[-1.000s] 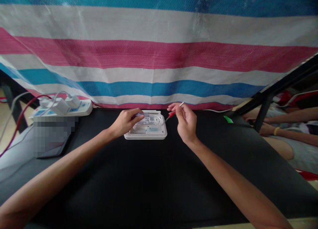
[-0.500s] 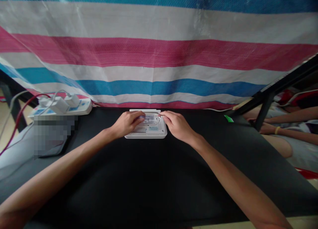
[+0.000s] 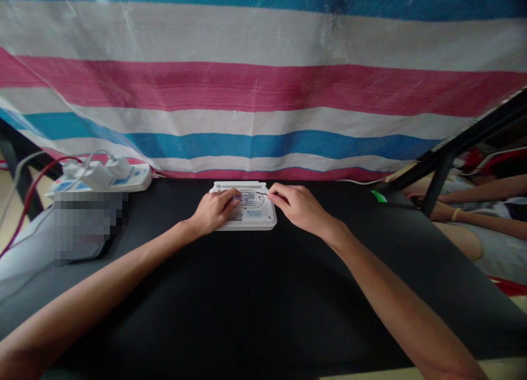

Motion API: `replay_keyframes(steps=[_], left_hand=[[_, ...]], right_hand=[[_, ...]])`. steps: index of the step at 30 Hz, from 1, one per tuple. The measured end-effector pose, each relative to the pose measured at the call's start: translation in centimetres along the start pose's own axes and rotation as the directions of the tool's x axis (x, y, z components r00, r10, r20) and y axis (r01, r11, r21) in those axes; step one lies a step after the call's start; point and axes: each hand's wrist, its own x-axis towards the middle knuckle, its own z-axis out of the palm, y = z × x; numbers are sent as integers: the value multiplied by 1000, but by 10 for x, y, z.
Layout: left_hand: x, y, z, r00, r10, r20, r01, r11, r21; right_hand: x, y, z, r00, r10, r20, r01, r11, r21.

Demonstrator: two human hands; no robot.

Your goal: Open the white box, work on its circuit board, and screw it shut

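A white vented box (image 3: 252,219) lies flat on the black table (image 3: 247,303), near its far edge. My left hand (image 3: 214,211) rests on the box's left part, fingers curled, its tips pressing a small clear bluish piece (image 3: 242,197) against the top of the box. At the box's right far corner my right hand (image 3: 300,207) has thumb and fingers pinched together; what they pinch is hidden.
A white power strip (image 3: 105,178) with plugs and a red cable (image 3: 31,190) sits at the back left, beside a dark flat item (image 3: 88,232). A striped tarp (image 3: 263,89) hangs behind. A green scrap (image 3: 379,196), a black frame (image 3: 436,177) and another person's arms (image 3: 481,221) are on the right.
My right hand, which held a thin red-tipped piece above the table, has come down to the box's right corner. My left hand has slid slightly right on the box.
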Motion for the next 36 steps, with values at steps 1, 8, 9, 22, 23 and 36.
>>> replay_keyframes(steps=[1, 8, 9, 22, 23, 36], left_hand=[[-1, 1, 2, 1000, -3, 0, 3, 1000, 18], [-6, 2, 6, 1000, 12, 20, -14, 998, 67], [-6, 2, 6, 1000, 14, 19, -15, 998, 68], [-6, 3, 6, 998, 54, -16, -53, 996, 66], [-6, 4, 6, 998, 56, -16, -55, 996, 68], [-7, 4, 3, 989, 146, -19, -146, 989, 5]], right_hand=[[0, 1, -2, 1000, -21, 10, 21, 1000, -21], [-3, 3, -5, 993, -51, 108, 65, 990, -124], [-3, 2, -5, 993, -49, 111, 63, 990, -124], [-3, 0, 7, 990, -124, 61, 126, 992, -32], [-3, 0, 8, 990, -136, 34, 136, 991, 0], [-1, -1, 21, 989, -22, -150, 54, 975, 214]])
